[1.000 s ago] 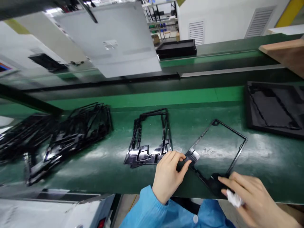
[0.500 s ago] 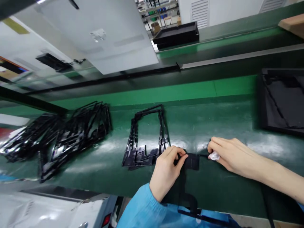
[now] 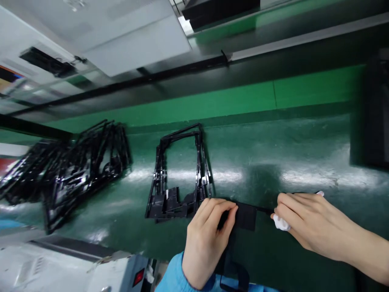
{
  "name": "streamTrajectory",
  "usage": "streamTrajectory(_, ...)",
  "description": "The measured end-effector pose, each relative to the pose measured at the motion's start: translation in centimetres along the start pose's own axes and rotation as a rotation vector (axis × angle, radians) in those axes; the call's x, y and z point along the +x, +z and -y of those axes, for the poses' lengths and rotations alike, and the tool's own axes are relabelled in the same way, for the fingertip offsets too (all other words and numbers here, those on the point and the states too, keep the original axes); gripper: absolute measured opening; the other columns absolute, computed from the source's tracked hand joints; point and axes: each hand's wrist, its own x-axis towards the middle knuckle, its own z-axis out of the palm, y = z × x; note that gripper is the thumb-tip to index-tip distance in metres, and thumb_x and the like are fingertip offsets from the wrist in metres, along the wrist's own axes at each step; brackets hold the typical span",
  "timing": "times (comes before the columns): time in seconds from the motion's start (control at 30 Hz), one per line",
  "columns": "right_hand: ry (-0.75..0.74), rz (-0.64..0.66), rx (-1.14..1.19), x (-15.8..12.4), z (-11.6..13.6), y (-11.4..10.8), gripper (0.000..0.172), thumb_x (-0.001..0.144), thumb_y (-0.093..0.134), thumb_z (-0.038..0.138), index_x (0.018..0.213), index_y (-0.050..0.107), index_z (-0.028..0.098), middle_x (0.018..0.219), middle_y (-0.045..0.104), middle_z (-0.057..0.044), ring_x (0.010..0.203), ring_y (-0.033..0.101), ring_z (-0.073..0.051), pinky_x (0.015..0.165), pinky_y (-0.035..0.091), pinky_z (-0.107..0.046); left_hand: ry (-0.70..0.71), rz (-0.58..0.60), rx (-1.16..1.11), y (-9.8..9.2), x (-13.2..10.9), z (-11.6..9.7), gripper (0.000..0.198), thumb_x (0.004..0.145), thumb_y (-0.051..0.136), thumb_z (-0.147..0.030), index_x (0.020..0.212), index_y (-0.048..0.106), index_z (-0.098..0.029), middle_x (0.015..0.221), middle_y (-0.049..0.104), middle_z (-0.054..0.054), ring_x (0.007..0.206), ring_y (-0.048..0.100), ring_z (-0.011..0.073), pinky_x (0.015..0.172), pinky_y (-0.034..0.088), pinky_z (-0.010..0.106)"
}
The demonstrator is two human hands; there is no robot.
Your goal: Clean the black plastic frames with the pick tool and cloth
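Observation:
My left hand [image 3: 209, 239] pinches the upper edge of a black plastic frame [image 3: 246, 217] near a flat rectangular part of it. To the right, my right hand [image 3: 306, 221] is closed around a crumpled white cloth [image 3: 281, 223] beside the thin black bar that runs out from that part. The lower part of the frame hangs down toward the blue sleeve and the table's front edge. Left of my left hand, a small stack of similar black frames [image 3: 173, 207] lies on the green table.
A large tangled pile of black frames [image 3: 88, 162] covers the left of the green table [image 3: 243, 146]. A blurred black tray [image 3: 377, 121] stands at the right edge. Behind runs a dark rail, with a white panel [image 3: 136, 36] above it. A white machine [image 3: 75, 267] is at the lower left.
The view has shifted, so the tray at the right is now mostly cut off. My right hand has moved a little away from my left hand, and more of the white cloth shows.

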Motion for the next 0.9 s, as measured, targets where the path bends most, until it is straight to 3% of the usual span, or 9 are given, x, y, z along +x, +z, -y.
streamTrajectory(0.2,-0.001,-0.002,0.016,0.2,0.1,-0.2,0.026,0.087,0.045,-0.005,0.091,0.051,0.020,0.084,0.051,-0.001,0.065,0.051,-0.018,0.060,0.032,-0.034,0.051,0.160,0.089,-0.7,1.0,-0.3,0.012,0.106,0.055,-0.012,0.097,0.056,-0.020,0.089,0.061,0.001,0.080,0.059,0.0164,0.074,0.049,0.030)
streamTrajectory(0.43,-0.002,-0.011,0.012,0.4,0.0,-0.1,0.024,0.088,0.047,-0.005,0.089,0.050,0.019,0.083,0.050,0.000,0.063,0.049,-0.017,0.059,0.032,-0.033,0.044,0.238,0.032,-0.6,1.5,0.0,0.015,0.104,0.052,-0.008,0.097,0.052,-0.021,0.089,0.056,0.000,0.077,0.057,0.0157,0.070,0.047,0.027)
streamTrajectory(0.73,-0.003,-0.029,0.014,0.2,0.0,-0.1,0.022,0.094,0.045,0.000,0.087,0.050,0.020,0.082,0.049,0.000,0.062,0.047,-0.016,0.058,0.031,-0.034,-0.075,0.061,-0.091,0.6,-0.3,0.8,0.014,0.100,0.065,-0.010,0.100,0.058,-0.022,0.089,0.060,-0.002,0.078,0.059,0.0118,0.072,0.050,0.022)
streamTrajectory(0.9,0.002,-0.028,0.021,0.2,0.1,-0.1,0.023,0.093,0.044,-0.001,0.087,0.050,0.020,0.083,0.049,0.000,0.063,0.047,-0.016,0.059,0.030,-0.034,-0.048,0.054,-0.032,0.5,-0.5,0.3,0.012,0.102,0.063,-0.010,0.102,0.059,-0.021,0.094,0.063,-0.001,0.085,0.061,0.0121,0.080,0.050,0.023)
